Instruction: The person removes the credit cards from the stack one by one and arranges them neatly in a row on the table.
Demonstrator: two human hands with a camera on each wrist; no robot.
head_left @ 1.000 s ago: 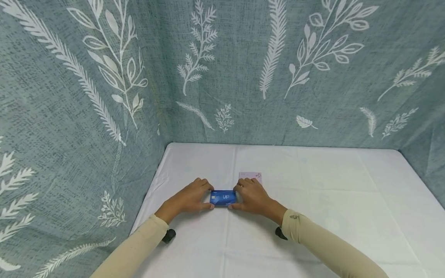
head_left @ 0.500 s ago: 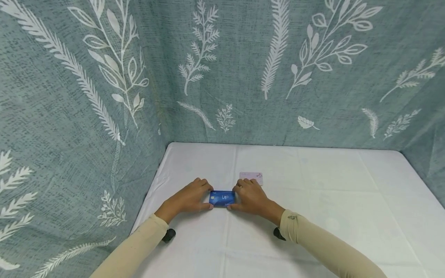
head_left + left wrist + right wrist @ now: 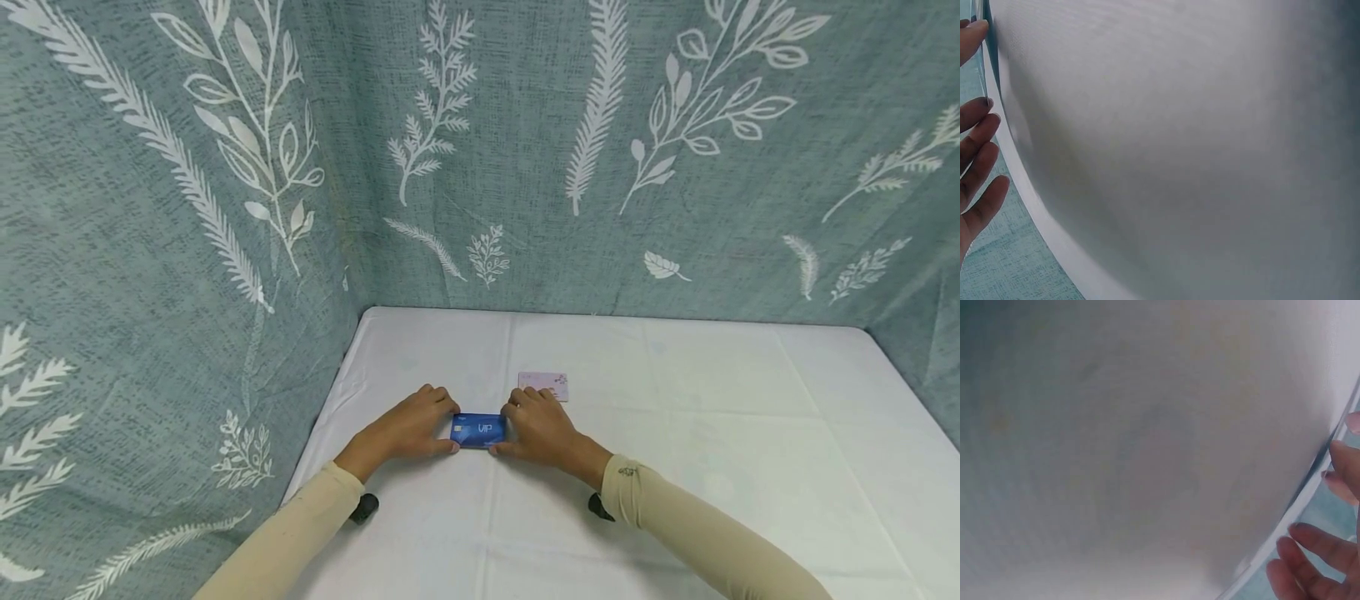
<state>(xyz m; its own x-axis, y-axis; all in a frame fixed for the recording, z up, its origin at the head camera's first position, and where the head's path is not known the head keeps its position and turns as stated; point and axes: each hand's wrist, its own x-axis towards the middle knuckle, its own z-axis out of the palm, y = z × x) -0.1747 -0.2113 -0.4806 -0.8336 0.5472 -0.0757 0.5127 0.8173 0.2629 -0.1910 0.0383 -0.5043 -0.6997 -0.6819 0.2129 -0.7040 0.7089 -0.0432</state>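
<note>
A blue plastic card with a gold chip and "VIP" printed on it lies lengthwise between my two hands, low over the white cloth. My left hand pinches its left end, thumb at the near corner and fingers at the far one. At the opposite end my right hand pinches it the same way. Both wrist views show the card only as a thin dark strip by the fingertips. Just beyond my right hand, a pale pink card with a floral print lies flat, its near edge partly covered by my fingers.
A white cloth covers the table. A blue-green curtain with white leaf prints hangs along its back and left sides. Dark round devices sit under both wrists.
The blue card and my right hand have shifted very slightly left relative to the pink card, so a little more of the pink card shows. Both hands keep their pinch.
</note>
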